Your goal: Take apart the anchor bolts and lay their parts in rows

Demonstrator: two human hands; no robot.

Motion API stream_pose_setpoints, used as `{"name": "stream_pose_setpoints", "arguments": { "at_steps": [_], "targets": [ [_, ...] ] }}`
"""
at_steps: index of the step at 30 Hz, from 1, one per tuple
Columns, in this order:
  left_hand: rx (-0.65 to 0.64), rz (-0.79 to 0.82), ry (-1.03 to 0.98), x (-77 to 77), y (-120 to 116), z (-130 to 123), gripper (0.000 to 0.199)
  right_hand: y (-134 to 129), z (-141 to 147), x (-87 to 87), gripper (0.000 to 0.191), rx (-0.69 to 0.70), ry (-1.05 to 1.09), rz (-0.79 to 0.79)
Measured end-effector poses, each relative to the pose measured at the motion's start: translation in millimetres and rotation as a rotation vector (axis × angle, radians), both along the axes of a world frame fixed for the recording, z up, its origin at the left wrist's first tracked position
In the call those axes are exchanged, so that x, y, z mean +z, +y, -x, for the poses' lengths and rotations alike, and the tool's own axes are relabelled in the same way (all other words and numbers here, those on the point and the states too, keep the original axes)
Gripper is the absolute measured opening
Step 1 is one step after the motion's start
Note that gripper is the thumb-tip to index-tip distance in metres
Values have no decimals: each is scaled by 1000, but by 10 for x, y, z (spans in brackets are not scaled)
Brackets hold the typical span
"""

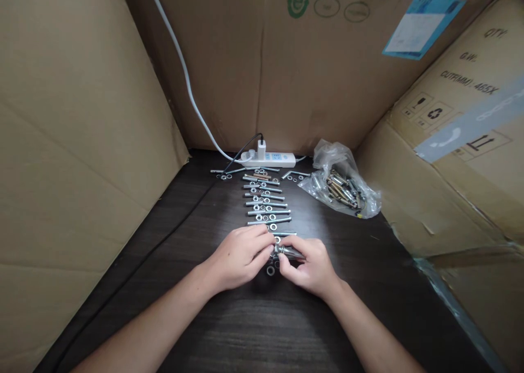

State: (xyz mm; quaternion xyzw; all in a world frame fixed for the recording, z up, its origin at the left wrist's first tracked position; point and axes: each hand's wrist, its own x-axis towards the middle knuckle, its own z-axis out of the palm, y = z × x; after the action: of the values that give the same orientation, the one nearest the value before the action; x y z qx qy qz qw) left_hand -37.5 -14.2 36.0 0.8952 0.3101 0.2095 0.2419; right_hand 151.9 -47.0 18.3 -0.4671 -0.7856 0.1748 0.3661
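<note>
Both hands meet over the dark table at the near end of a row of metal bolts. My right hand point(309, 265) is closed around an expansion bolt point(290, 251), its end pointing left. The fingertips of my left hand point(248, 253) are pinched together at that left end, close to the nut and washers there; the exact small part between them is hidden. A loose washer point(271, 271) lies just below the fingers. Beyond my hands, several bolts point(269, 220) lie crosswise in a column, with nuts and washers point(266, 208) set between them.
A clear plastic bag point(327, 154) with more bolts lies at the back right. A white power strip point(282, 160) with a plugged-in charger point(261, 149) stands at the back. A black cable point(172, 228) crosses the table's left side. Cardboard walls point(82, 116) enclose three sides.
</note>
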Motion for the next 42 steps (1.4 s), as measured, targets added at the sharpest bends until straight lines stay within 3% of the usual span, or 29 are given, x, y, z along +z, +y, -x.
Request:
{"name": "stream_pose_setpoints", "arguments": {
  "at_steps": [4, 10, 20, 24, 29, 42],
  "targets": [
    [53, -7, -20, -3, -7, -9, 19, 9, -10, -9, 12, -18, 5, 2],
    [-32, 15, -68, 9, -19, 12, 24, 12, 0, -6, 14, -10, 2, 19],
    [14, 20, 19, 2, -8, -13, 22, 5, -3, -5, 10, -9, 10, 10],
    [71, 41, -46, 16, -20, -6, 18, 6, -1, 4, 11, -15, 17, 16],
    [-18, -25, -89, -20, -13, 23, 25, 10, 0, 13, 12, -7, 18, 29],
    [-2, 54, -23, 38, -18, 9, 21, -1, 8, -9, 11, 7, 26, -6]
  ]
}}
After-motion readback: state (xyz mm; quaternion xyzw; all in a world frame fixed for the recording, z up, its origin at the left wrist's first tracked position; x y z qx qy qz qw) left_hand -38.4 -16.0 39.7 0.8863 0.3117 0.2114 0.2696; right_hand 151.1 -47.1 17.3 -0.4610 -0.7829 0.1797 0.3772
